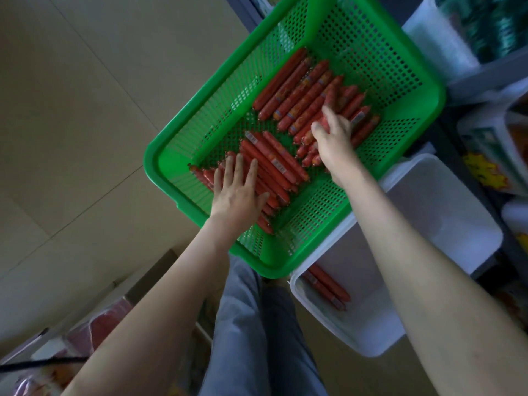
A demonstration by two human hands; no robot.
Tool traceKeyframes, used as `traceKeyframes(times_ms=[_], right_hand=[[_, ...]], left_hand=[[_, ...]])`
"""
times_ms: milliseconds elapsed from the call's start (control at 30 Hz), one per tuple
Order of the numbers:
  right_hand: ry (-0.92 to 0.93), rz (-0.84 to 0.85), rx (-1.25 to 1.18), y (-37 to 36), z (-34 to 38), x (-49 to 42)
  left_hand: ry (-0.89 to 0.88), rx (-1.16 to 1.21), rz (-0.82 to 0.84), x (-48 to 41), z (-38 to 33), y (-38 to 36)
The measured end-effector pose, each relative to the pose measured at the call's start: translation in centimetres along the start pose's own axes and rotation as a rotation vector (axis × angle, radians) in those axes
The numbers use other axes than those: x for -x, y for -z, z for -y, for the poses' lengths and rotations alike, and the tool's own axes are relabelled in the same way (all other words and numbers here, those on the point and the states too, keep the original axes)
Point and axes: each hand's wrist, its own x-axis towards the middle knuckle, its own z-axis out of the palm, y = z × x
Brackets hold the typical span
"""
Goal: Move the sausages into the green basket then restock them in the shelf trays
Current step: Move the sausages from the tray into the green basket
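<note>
A green perforated basket rests partly on a white shelf tray. Inside lie two piles of red wrapped sausages, a far pile and a near pile. My left hand lies flat, fingers straight, on the near pile. My right hand reaches into the far pile, and its fingers and thumb curl around several sausages there. A few sausages lie in the white tray below the basket's edge.
More white trays with packaged goods sit on the shelf at right. Another white tray stands at the upper right. Beige floor tiles spread to the left. Red wrapped packs lie at the lower left. My legs in grey trousers are below.
</note>
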Motion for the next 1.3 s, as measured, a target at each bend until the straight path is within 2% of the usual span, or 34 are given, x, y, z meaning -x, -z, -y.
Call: traceKeyframes(times_ms=[100, 200, 267, 333, 367, 433, 467, 533, 600, 667, 867, 933, 1000, 1100, 1167, 1233, 1300], right_hand=[[-0.069, 0.219, 0.229, 0.6, -0.1, -0.4], [-0.016, 0.258, 0.228, 1.8, 0.3, 2.3], [0.188, 0.088, 0.144, 3.1, 0.2, 5.7], [0.417, -0.194, 0.133, 4.9, -1.2, 9.3], [0.47, -0.303, 0.15, 5.7, -2.3, 10.9], [0.484, -0.392, 0.219, 7.1, -5.1, 13.8], [0.457, -0.36, 0.282, 7.6, -7.1, 15.0], [0.385, -0.182, 0.479, 7.6, -11.3, 16.9], [0.33, 0.084, 0.741, 6.7, -14.9, 18.5], [0.33, 0.224, 0.941, 5.5, -16.9, 19.4], [0.474, 0.136, 1.049, 3.6, -17.4, 18.9], [0.4, 0.056, 1.126, 3.8, -16.9, 18.2], [0.246, -0.018, 1.045, 4.8, -16.4, 16.7], [0.061, 0.003, 0.871, 7.4, -15.6, 15.1], [0.039, -0.002, 0.771, 9.2, -14.5, 15.6], [0.095, -0.085, 0.638, 10.7, -12.5, 16.9], [0.071, -0.123, 0.335, 11.4, -10.4, 18.1]], left_hand=[[-0.006, -0.07, 0.055, -0.5, -0.2, -0.6], [0.025, -0.022, 0.015, -0.1, -1.5, -0.1], [-0.017, 0.057, -0.041, 0.9, -3.3, 0.2], [-0.123, 0.164, -0.1, 2.5, -5.4, 0.2], [-0.184, 0.21, -0.125, 3.5, -6.3, 0.1], [-0.314, 0.241, -0.127, 5.4, -7.7, -0.5], [-0.377, 0.216, -0.118, 6.3, -8.2, -1.2], [-0.467, 0.108, -0.122, 7.9, -8.7, -2.9], [-0.491, 0.025, -0.152, 8.7, -8.7, -4.4], [-0.479, 0.004, -0.171, 8.8, -8.8, -5.1], [-0.476, 0.017, -0.189, 8.6, -9.1, -5.4], [-0.468, 0.013, -0.21, 8.7, -9.1, -5.4], [-0.455, 0.009, -0.218, 8.6, -9.5, -4.9], [-0.431, 0.039, -0.219, 8.9, -10.4, -4.3], [-0.409, 0.102, -0.236, 8.9, -11.1, -4.0], [-0.387, 0.224, -0.298, 9.0, -11.9, -3.3], [-0.342, 0.397, -0.386, 9.2, -12.8, -2.1]])
